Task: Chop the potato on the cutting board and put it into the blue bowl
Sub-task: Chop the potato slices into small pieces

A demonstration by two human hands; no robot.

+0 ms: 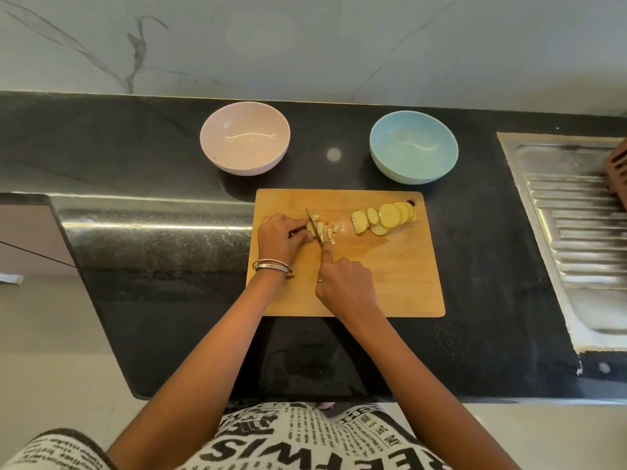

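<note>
Wooden cutting board under my hands, left hand pinching potato bits, right hand gripping the knife, potato slices beside, blue bowl behind the board

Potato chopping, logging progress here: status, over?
Left hand holds potato pieces; right hand grips knife, mid-cut. Potato slices wait on cutting board. Blue bowl empty. Nothing blocking.

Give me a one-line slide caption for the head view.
Left hand steadies potato pieces while right hand chops with knife on cutting board; blue bowl empty.
</note>
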